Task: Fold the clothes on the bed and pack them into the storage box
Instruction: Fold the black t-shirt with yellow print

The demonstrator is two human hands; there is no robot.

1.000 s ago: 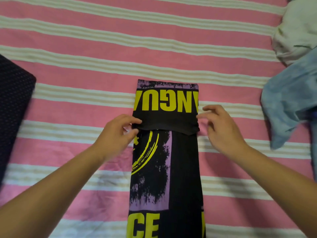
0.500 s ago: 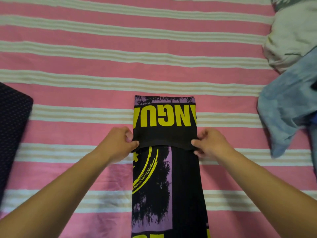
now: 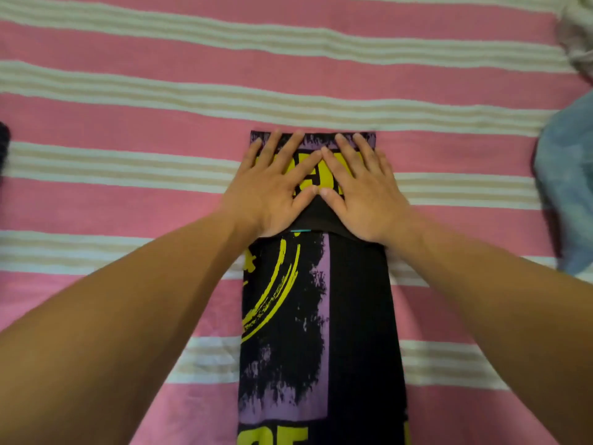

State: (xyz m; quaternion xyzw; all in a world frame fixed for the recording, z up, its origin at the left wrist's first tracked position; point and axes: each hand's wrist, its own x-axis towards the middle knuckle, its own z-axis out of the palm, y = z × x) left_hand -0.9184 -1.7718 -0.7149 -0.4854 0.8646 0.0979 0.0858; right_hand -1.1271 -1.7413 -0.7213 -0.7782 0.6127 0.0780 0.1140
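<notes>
Both hands [image 3: 321, 191] flat on black shirt [image 3: 353, 316]

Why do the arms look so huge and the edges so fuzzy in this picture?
Head view: the wide lens swells the near forearms and bows the bedspread stripes; the blue cloth and dark thing at the edges are blurred; light is dim and even, without glare; the left hand and right hand, flat on the black shirt, look sharper.
</notes>
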